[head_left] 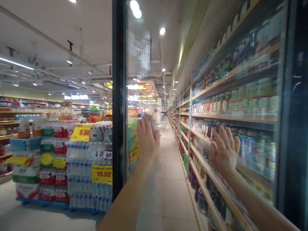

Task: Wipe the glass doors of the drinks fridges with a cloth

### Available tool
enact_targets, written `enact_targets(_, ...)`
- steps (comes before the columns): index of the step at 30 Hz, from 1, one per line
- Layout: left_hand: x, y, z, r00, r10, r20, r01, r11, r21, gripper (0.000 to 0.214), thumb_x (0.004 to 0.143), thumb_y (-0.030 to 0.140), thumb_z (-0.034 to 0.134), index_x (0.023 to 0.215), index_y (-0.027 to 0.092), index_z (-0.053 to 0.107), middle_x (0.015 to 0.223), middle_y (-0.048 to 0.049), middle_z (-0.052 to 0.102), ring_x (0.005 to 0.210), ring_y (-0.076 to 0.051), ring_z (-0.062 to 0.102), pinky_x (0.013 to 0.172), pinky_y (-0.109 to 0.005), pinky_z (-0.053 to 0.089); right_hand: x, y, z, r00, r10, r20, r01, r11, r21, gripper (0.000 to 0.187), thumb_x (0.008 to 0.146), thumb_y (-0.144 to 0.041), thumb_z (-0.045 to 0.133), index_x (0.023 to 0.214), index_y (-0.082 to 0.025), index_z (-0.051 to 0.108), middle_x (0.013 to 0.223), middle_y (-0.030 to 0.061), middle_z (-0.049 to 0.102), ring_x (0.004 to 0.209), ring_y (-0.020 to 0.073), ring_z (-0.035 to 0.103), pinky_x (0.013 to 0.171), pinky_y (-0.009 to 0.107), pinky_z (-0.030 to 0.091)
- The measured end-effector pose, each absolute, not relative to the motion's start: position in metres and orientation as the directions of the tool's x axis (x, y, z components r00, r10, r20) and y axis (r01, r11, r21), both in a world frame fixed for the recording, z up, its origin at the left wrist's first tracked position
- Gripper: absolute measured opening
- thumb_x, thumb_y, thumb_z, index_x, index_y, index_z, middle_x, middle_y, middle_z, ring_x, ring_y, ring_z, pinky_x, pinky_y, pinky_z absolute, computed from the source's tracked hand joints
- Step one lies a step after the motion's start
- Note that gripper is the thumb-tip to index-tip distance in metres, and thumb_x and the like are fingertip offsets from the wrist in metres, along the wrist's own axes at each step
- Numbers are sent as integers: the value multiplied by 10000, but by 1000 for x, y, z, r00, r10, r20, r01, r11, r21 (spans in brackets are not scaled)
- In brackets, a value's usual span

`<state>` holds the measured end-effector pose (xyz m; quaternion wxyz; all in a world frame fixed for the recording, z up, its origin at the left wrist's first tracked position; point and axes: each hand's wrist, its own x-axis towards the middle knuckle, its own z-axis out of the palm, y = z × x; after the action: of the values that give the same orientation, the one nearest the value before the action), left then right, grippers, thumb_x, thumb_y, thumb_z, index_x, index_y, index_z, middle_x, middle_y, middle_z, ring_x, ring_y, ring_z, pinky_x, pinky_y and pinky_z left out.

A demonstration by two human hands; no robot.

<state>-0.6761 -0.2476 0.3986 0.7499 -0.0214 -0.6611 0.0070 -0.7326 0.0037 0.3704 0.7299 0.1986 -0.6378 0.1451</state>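
Observation:
A glass door (166, 179) in a dark frame (118, 96) stands upright before me. My left hand (146, 136) is raised against the left part of the pane, fingers stretched upward and smeared by motion. Under its fingers shows a pale, crumpled cloth (152, 119), pressed toward the glass. Farther right, my right hand (225, 149) is up with its fingers spread, palm turned to the pane; it holds nothing. It seems to rest on the glass, though the contact itself is hidden.
Shelves of bottled drinks (250, 102) show in the pane on the right. Left of the frame stand stacked water bottle packs (80, 176) and drink cartons (26, 179) on blue pallets, with yellow price signs (102, 174). Pale tiled floor (57, 218) runs in front.

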Motion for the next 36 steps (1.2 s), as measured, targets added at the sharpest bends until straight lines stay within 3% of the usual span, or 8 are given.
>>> enact_targets(2,-678,-240,404,168,-30,985,24,999,26,616,910,349,348,1439,77,185,1511,-176,190,1420,-274,37,1136,-511,197,-732,4,371,138,-39,990,-470,877,100,483,825,-209,491,1305,-168,450,1390,152,453,1350,272,336,1098,480,241)
enact_targets(7,-682,-214,408,-28,441,897,107,894,-436,565,905,351,343,1412,109,280,1473,-109,327,1417,-232,110,1142,-420,258,-733,4,370,144,-35,989,-472,876,100,523,831,-209,484,1348,-202,407,1407,134,436,1355,269,328,1099,484,239)
enact_targets(13,-681,-248,446,174,0,985,33,999,-5,608,906,316,337,1418,23,191,1503,-206,187,1416,-280,-2,1149,-524,164,-734,4,370,145,-39,989,-472,876,104,555,834,-214,461,1380,-207,365,1416,132,424,1357,270,323,1098,490,236)
enact_targets(19,-687,-200,426,-22,462,887,116,882,-456,581,893,342,350,1410,89,271,1480,-113,312,1419,-217,96,1159,-398,210,-733,3,370,151,-39,988,-471,876,107,509,835,-224,476,1339,-191,415,1397,138,447,1350,270,336,1099,483,240)
enact_targets(25,-686,-232,451,222,-61,973,11,998,61,596,909,354,335,1405,34,252,1475,-201,276,1420,-267,68,1138,-499,199,-735,4,369,150,-40,988,-467,878,107,509,834,-214,463,1341,-199,415,1395,125,453,1345,264,346,1101,484,237)
enact_targets(31,-688,-199,434,17,404,915,60,913,-404,551,903,368,343,1401,135,315,1471,-82,340,1422,-230,89,1145,-431,221,-737,6,368,177,-52,983,-468,874,130,538,836,-223,467,1366,-208,380,1411,123,433,1347,270,340,1100,480,239)
enact_targets(33,-687,-211,437,37,333,942,33,942,-334,554,909,382,334,1409,147,300,1465,-88,348,1419,-230,111,1141,-445,220,-737,6,368,183,-57,982,-460,877,137,529,839,-224,462,1362,-210,383,1411,124,433,1345,271,346,1099,478,245)
enact_targets(36,-683,-238,447,199,-27,980,1,1000,27,576,920,380,313,1428,115,244,1475,-153,304,1419,-251,105,1132,-487,212,-737,5,369,175,-56,983,-457,880,131,509,842,-223,458,1347,-205,398,1400,125,447,1344,269,348,1102,482,240)
